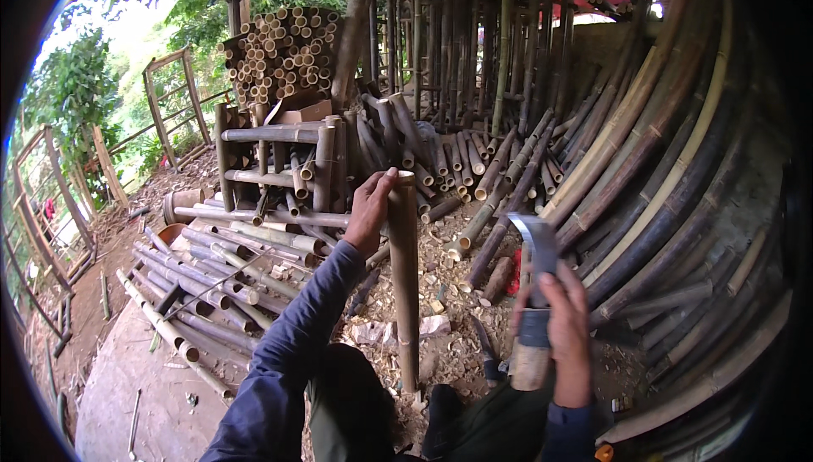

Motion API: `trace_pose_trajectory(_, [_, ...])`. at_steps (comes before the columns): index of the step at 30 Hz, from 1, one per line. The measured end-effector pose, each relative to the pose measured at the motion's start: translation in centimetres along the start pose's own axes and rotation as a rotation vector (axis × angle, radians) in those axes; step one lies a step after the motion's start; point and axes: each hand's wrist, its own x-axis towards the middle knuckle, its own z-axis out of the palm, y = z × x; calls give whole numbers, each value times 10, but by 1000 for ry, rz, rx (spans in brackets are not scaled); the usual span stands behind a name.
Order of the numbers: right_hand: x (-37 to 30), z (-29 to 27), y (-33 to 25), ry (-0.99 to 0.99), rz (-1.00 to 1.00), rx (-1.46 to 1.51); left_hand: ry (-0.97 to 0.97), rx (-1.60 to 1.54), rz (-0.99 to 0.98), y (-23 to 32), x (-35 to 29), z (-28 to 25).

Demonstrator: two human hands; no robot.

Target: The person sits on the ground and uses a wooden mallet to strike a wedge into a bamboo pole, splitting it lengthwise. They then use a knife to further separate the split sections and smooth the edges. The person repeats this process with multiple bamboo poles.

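Note:
A thick brown bamboo pole stands upright in front of me, its lower end among the wood chips between my feet. My left hand is closed on it near the top, the fingers partly hidden behind the pole. To the right, my right hand grips a chopping knife, raised and apart from the pole. Its metal blade has a hooked tip and is blurred by motion; the handle has a dark wrapped band above a pale lower part. Beside my knees lies a dark-handled knife.
Cut bamboo poles lie piled at left, by a bamboo rack. Behind stands a stack of bamboo ends. Long curved-looking poles lean along the right. Wood chips cover the ground, with a red item among them.

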Motion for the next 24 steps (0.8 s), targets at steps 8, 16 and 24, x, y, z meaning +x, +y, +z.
trace_pose_trajectory(8, [25, 52, 19, -242, 54, 35, -216, -403, -40, 7, -31, 23])
trace_pose_trajectory(16, [36, 71, 24, -249, 137, 77, -242, -412, 17, 8, -38, 23])
trace_pose_trajectory(24, [43, 68, 9, -256, 209, 48, -241, -361, 21, 0, -32, 24])
